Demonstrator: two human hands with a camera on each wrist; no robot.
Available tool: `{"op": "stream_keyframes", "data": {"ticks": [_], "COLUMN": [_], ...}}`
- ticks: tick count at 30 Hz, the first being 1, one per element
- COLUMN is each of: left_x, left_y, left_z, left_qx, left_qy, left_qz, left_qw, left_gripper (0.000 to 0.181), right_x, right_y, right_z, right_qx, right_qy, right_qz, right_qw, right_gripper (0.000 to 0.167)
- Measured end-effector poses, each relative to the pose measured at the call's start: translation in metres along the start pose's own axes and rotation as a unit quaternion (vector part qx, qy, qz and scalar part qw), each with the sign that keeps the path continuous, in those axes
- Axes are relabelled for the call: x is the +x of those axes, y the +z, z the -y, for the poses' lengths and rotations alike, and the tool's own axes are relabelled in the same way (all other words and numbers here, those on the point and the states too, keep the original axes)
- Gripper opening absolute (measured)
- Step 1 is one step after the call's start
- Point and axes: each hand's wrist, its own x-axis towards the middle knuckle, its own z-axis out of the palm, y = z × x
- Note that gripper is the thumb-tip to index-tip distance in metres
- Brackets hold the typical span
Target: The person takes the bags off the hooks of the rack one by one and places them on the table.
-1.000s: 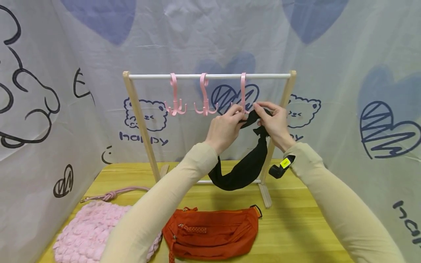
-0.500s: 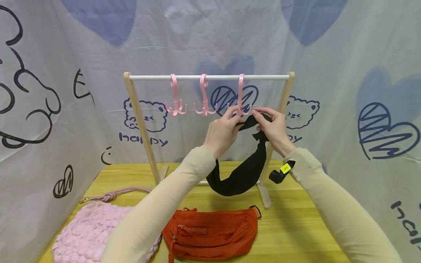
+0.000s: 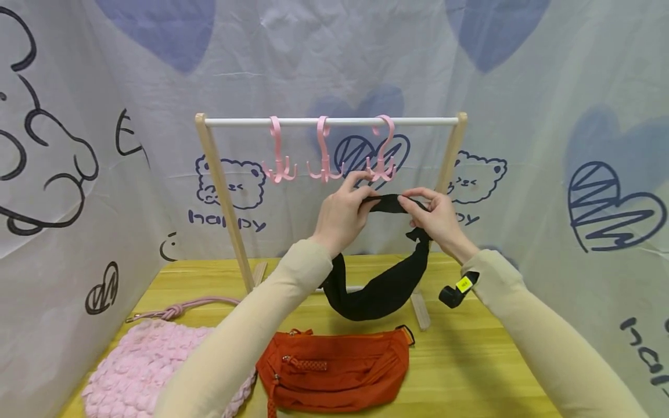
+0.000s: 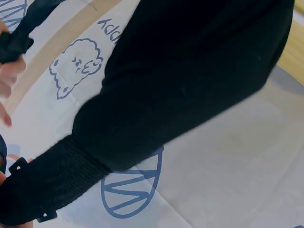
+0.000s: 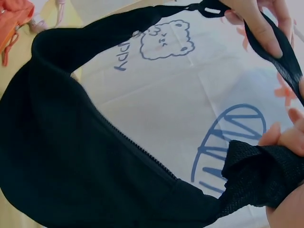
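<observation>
A black zippered shoulder bag (image 3: 371, 302) hangs in a loop below both hands, in front of the rack. My left hand (image 3: 341, 216) pinches the left side of its strap (image 3: 389, 204), and my right hand (image 3: 438, 219) pinches the strap a short way to the right. The strap is stretched between them, just under the rightmost pink hook (image 3: 385, 152). In the right wrist view the zip and the dark bag body (image 5: 71, 142) show, with bunched webbing (image 5: 256, 175) beside the fingers. The bag body (image 4: 180, 80) fills much of the left wrist view.
A rack's white rail (image 3: 235, 122) carries two more pink hooks, the left one (image 3: 278, 148) and the middle one (image 3: 324, 148). On the wooden table lie an orange waist bag (image 3: 340, 371) and a pink puffy bag (image 3: 141, 366), partly behind the left sleeve.
Both hands have moved down with the black shoulder bag, the left one also leftward. The strap is stretched wider, and the rightmost hook has turned and now shows fully above it.
</observation>
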Motion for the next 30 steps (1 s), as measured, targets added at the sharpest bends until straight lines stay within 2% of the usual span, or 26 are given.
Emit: {"op": "stream_keyframes", "data": {"ticks": [6,10,16,21,30], "left_x": [-0.005,-0.007,-0.007,-0.005,-0.002], "left_y": [-0.003,-0.004,-0.003,-0.002,-0.001], "left_z": [0.003,0.004,0.002,-0.002,-0.008], "left_qx": [-0.006,-0.004,-0.015,-0.029,-0.052], "left_qy": [0.036,0.065,0.078,0.076,0.079], "left_qz": [-0.002,-0.004,-0.006,-0.003,-0.025], "left_qw": [0.9993,0.9979,0.9968,0.9966,0.9952], "left_gripper": [0.010,0.009,0.008,0.009,0.009], "right_x": [-0.012,-0.022,-0.034,-0.044,-0.063], "right_y": [-0.007,-0.012,-0.014,-0.013,-0.009], "right_z": [-0.009,-0.017,-0.032,-0.042,-0.059], "right_qx": [-0.033,-0.058,-0.034,-0.040,-0.050], "right_qy": [0.007,0.006,-0.005,-0.025,-0.045], "right_qz": [0.067,0.107,0.150,0.155,0.129], "right_qw": [0.9972,0.9925,0.9881,0.9869,0.9893], "right_gripper": [0.032,0.021,0.023,0.025,0.009]}}
